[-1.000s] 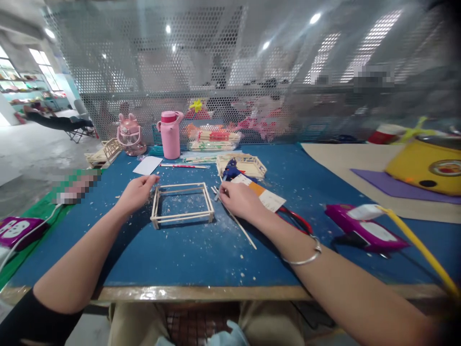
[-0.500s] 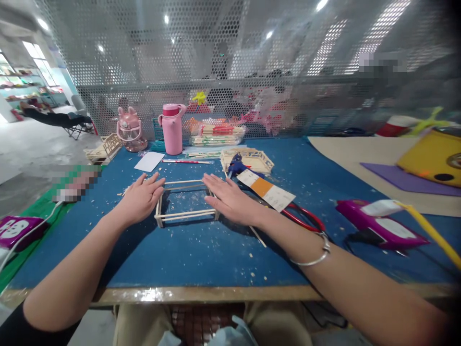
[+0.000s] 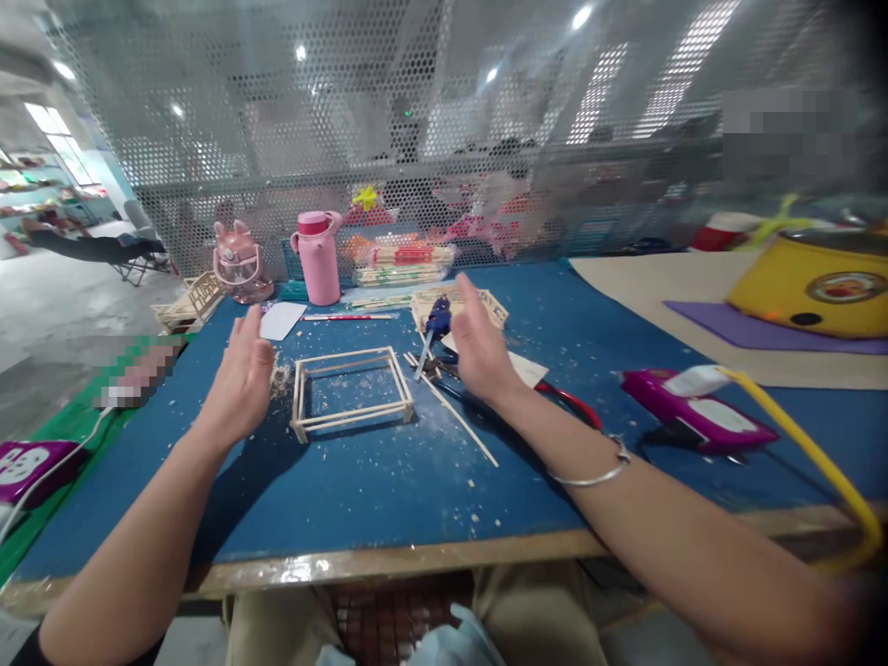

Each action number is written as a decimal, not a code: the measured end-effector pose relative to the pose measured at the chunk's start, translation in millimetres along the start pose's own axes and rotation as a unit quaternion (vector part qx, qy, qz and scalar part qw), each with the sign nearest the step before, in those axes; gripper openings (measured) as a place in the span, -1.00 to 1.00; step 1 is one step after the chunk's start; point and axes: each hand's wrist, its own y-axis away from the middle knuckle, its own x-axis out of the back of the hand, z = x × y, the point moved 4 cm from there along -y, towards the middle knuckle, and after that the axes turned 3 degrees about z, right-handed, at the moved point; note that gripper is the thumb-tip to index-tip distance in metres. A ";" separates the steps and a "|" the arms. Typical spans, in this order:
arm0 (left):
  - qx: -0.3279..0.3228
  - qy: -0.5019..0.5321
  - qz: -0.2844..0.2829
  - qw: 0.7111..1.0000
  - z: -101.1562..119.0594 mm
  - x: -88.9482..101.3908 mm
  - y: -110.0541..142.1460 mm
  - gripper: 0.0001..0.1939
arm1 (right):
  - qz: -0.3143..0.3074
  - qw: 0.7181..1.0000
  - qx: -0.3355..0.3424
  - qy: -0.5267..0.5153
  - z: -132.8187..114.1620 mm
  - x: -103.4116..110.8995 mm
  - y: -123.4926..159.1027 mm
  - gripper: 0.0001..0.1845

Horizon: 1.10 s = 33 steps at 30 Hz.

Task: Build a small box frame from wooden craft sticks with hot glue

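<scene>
A rectangular frame of thin wooden sticks (image 3: 353, 418) stands on the blue tabletop between my hands, touched by neither. To its left my left hand (image 3: 241, 379) is raised, fingers straight and palm turned inward, holding nothing. My right hand (image 3: 480, 347) is lifted on the other side, fingers stretched out, also holding nothing. Beneath and beside it lie red-handled pliers (image 3: 573, 405), a blue-handled tool (image 3: 437, 319), a printed card (image 3: 527, 368) and a loose stick (image 3: 464, 427). My right hand partly hides a stick-built tray (image 3: 494, 310).
A pink bottle (image 3: 319, 264) and a clear pink jug (image 3: 241, 268) stand at the back, near bundled sticks (image 3: 402, 268). On the right are a purple power strip (image 3: 700, 412) with a yellow cord and a yellow pot (image 3: 819, 287). A mesh screen (image 3: 388, 102) rises behind.
Both hands have come off the stick frame and moved apart, left hand leftward, right hand rightward and up. The frame now stands uncovered. The camera view has shifted slightly.
</scene>
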 end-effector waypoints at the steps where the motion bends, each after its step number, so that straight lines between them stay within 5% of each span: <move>1: 0.001 -0.024 -0.045 0.999 4.6 -5.5 2.3 -0.23 | -0.042 0.999 -0.001 0.010 -2.7 -5.7 0.1 -0.18; 5: -0.022 -0.142 -0.200 0.969 22.3 -31.0 11.9 -0.27 | -0.223 0.972 0.012 0.065 -23.9 -34.5 3.8 -0.22; 10: -0.047 -0.208 -0.261 0.941 25.6 -49.2 16.5 -0.29 | -0.373 0.913 -0.007 0.165 -44.0 -58.6 13.0 -0.24; 18: -0.056 -0.227 -0.251 0.939 26.7 -54.9 17.1 -0.34 | -0.381 0.909 -0.012 0.170 -42.2 -66.7 19.4 -0.22; 22: -0.036 -0.169 -0.270 0.947 23.6 -43.4 13.8 -0.32 | -0.306 0.947 -0.031 0.088 -33.3 -54.6 8.9 -0.17; 24: -0.029 -0.088 -0.229 0.969 18.1 -28.5 4.4 -0.34 | -0.175 0.984 -0.021 0.033 -26.7 -33.3 -3.5 -0.24; 27: -0.022 0.011 0.005 1.000 3.6 1.8 -17.7 -0.42 | 0.018 0.999 -0.037 0.010 -11.2 0.6 -14.4 -0.33; 30: 0.007 0.056 0.190 0.980 -14.0 11.7 -26.6 -0.50 | 0.039 0.999 -0.024 0.005 -5.5 8.1 -13.6 -0.44; 33: 0.016 0.038 0.155 0.987 -20.9 -4.4 -22.6 -0.59 | -0.028 0.999 0.017 0.003 -14.1 -3.9 -4.8 -0.51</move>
